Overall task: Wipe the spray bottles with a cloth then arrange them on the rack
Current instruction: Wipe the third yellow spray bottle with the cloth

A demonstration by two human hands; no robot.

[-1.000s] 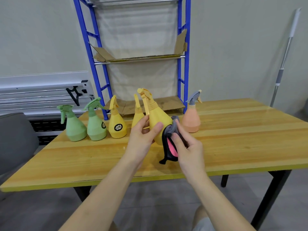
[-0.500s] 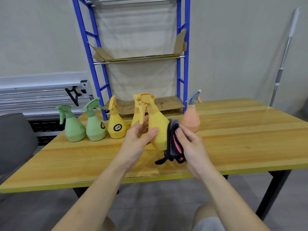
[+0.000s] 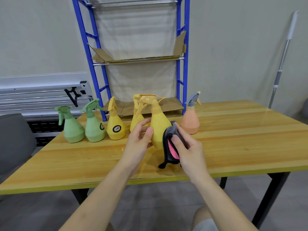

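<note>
Now wiping | left hand [image 3: 139,140] grip holds yellow bottle [image 3: 158,127] | right hand [image 3: 188,147] grip presses cloth [image 3: 170,147] on it | next: shelve on rack [image 3: 180,64].

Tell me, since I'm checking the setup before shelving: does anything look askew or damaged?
Only the cardboard liners on the blue metal rack: the middle one's torn flaps stick up at both ends. No spills show.

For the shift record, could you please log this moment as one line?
stage: wiping | left hand: holds yellow bottle | right hand: presses cloth to it | rack: no bottles
</note>
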